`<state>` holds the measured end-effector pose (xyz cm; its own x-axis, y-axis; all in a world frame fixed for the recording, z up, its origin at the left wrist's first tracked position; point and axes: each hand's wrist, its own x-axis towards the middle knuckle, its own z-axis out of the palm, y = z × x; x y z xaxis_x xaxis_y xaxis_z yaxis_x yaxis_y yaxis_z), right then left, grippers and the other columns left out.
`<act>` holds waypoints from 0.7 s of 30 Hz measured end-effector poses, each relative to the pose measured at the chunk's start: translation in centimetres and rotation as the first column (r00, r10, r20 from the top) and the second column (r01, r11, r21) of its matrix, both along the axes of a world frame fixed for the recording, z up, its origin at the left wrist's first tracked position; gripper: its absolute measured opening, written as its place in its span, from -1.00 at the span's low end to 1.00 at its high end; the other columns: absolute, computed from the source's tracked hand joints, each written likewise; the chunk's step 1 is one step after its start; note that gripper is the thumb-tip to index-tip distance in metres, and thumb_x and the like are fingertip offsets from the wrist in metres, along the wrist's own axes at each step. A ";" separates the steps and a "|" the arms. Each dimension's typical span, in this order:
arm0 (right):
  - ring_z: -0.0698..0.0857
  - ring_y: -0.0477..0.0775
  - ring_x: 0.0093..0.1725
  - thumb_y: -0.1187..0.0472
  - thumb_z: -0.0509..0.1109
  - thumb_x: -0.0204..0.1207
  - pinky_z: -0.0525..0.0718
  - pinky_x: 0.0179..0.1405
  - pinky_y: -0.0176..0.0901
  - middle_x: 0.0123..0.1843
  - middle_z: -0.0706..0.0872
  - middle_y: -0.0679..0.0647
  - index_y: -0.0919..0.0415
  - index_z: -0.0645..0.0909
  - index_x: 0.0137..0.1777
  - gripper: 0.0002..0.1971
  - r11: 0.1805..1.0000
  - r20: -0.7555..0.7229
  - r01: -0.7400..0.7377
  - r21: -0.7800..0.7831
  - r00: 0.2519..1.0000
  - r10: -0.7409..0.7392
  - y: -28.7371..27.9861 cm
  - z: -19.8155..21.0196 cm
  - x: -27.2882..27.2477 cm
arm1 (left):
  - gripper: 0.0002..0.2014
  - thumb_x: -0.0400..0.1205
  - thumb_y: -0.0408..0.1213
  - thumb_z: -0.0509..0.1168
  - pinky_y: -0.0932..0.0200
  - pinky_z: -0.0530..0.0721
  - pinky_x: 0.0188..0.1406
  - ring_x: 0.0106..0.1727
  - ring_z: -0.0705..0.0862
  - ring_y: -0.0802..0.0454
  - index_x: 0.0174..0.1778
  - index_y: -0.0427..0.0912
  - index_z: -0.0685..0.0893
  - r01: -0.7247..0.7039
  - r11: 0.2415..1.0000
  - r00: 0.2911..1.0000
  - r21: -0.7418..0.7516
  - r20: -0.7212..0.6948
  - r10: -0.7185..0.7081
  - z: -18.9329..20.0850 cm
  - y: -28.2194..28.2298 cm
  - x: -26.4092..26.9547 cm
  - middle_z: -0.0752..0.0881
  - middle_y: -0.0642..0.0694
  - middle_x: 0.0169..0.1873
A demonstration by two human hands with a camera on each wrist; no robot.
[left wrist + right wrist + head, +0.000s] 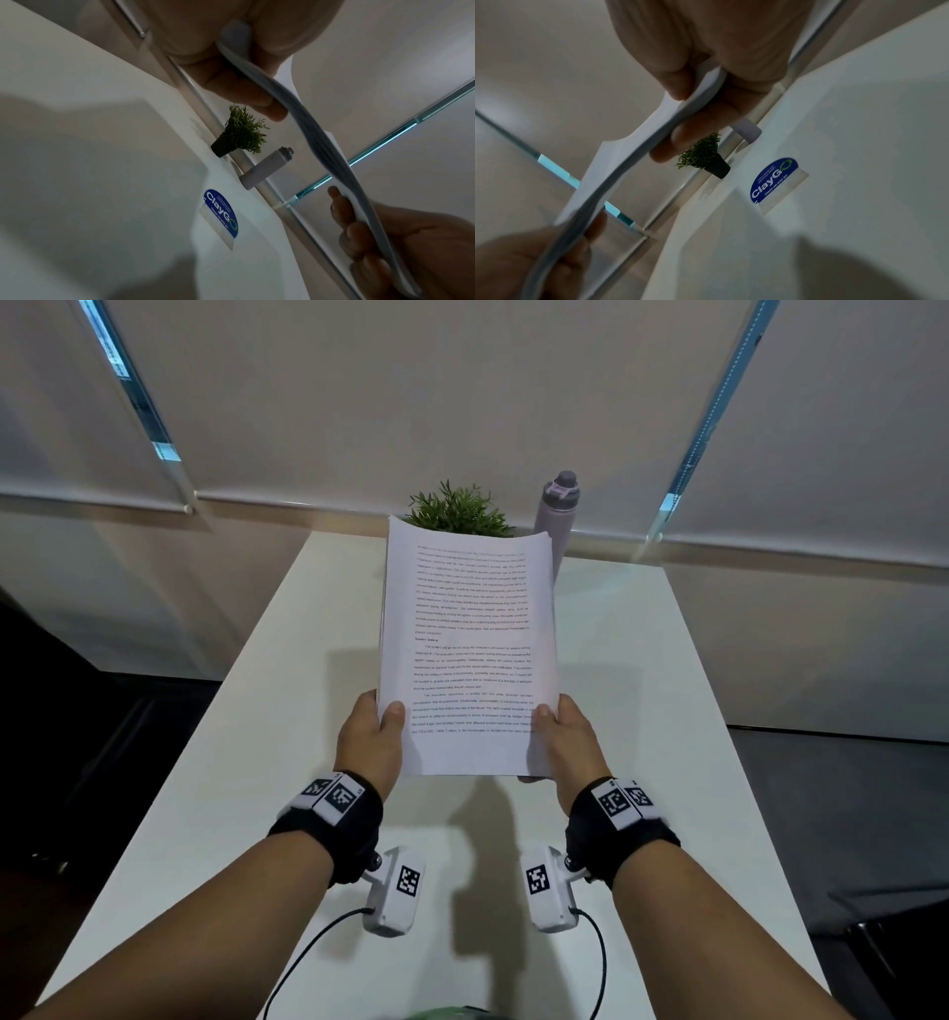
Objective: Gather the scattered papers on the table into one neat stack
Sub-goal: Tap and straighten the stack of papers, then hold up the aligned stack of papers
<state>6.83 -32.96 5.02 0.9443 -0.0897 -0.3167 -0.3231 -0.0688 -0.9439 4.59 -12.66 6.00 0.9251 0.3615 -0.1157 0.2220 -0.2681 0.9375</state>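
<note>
From the head view, the papers (470, 654) are already one stack, held up in the air above the white table (667, 762), long axis running away from the person toward the plant (457, 510) and the bottle (557, 516); the left hand (372, 737) pinches the near left corner and the right hand (565, 739) the near right corner, thumbs on the printed face; both sit equally near, the stack's bulk lying forward of them, so I judge the coming move to be a lowering onto the table.

From the left wrist, the stack (316, 130) shows edge-on and bowed, left fingers (246, 95) curled beneath it, the right hand (385, 243) gripping the far corner; the table lies well below.

From the right wrist, the same bowed edge (628, 162) is clamped between thumb and fingers (680, 140); a blue sticker (773, 179) sits on the table near the plant.
</note>
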 end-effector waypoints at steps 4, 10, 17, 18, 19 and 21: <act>0.62 0.27 -0.28 0.20 0.12 0.66 0.60 -0.63 -0.16 0.10 0.64 0.41 0.31 0.47 0.10 -0.81 0.991 0.024 0.000 -0.132 1.000 0.003 -0.1 -0.2 0.4 | -0.77 0.72 -0.19 0.12 0.10 0.66 -0.25 -0.14 0.66 -0.02 0.26 -0.11 0.49 0.094 0.995 0.995 -0.042 -0.034 -0.096 -0.2 0.8 -0.1 0.65 -0.05 0.01; 0.58 0.20 -0.53 0.20 0.08 0.67 0.44 -0.74 -0.29 0.04 0.65 0.33 0.28 0.46 0.13 -0.80 0.972 -0.030 -0.039 -0.230 0.999 0.033 0.7 -0.2 1.2 | -0.82 0.68 -0.26 0.16 0.21 0.57 -0.57 -0.50 0.68 -0.02 0.18 -0.04 0.50 0.170 0.981 0.976 -0.088 -0.125 -0.180 -1.4 2.1 -0.2 0.71 -0.08 -0.10; 0.65 0.19 0.20 0.12 0.11 0.66 0.61 0.23 0.02 0.34 0.63 0.21 0.08 0.43 0.46 -0.62 0.753 -0.180 -0.295 -0.588 0.955 0.234 -0.1 -4.0 1.4 | -0.80 0.69 -0.28 0.16 0.21 0.57 -0.51 -0.47 0.67 -0.05 0.22 -0.16 0.52 0.071 0.997 0.982 0.031 -0.176 -0.064 -3.6 6.8 2.0 0.69 -0.17 -0.15; 0.59 0.20 0.33 0.15 0.13 0.65 0.54 0.34 0.02 0.40 0.57 0.21 0.09 0.40 0.50 -0.58 0.687 -0.221 -0.334 -0.645 0.942 0.251 -0.5 -5.0 1.2 | -0.78 0.69 -0.28 0.16 0.21 0.57 -0.51 -0.46 0.67 -0.06 0.24 -0.19 0.51 0.057 0.997 0.981 0.044 -0.189 -0.048 -4.2 7.6 2.5 0.69 -0.21 -0.13; 0.53 0.21 0.40 0.14 0.14 0.65 0.50 0.39 0.03 0.45 0.52 0.20 0.07 0.37 0.53 -0.56 0.621 -0.253 -0.364 -0.694 0.931 0.262 -0.8 -5.8 1.0 | -0.75 0.69 -0.28 0.16 0.21 0.58 -0.50 -0.45 0.67 -0.07 0.27 -0.23 0.50 0.042 0.998 0.979 0.051 -0.202 -0.031 -4.8 8.4 3.1 0.69 -0.24 -0.12; 0.43 0.21 0.49 0.08 0.14 0.65 0.46 0.41 0.07 0.52 0.43 0.14 0.02 0.28 0.59 -0.50 0.472 -0.309 -0.417 -0.776 0.905 0.292 -1.0 -6.9 0.7 | -0.70 0.69 -0.27 0.17 0.19 0.61 -0.48 -0.44 0.67 -0.07 0.32 -0.30 0.47 0.020 0.999 0.974 0.049 -0.228 -0.008 -6.1 9.9 4.4 0.68 -0.28 -0.10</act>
<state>7.52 -33.96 -1.92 0.9176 -0.0305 -0.3964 -0.1880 -0.9119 -0.3648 8.97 -2.73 -0.09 0.8816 0.3597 -0.3057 0.4239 -0.3182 0.8480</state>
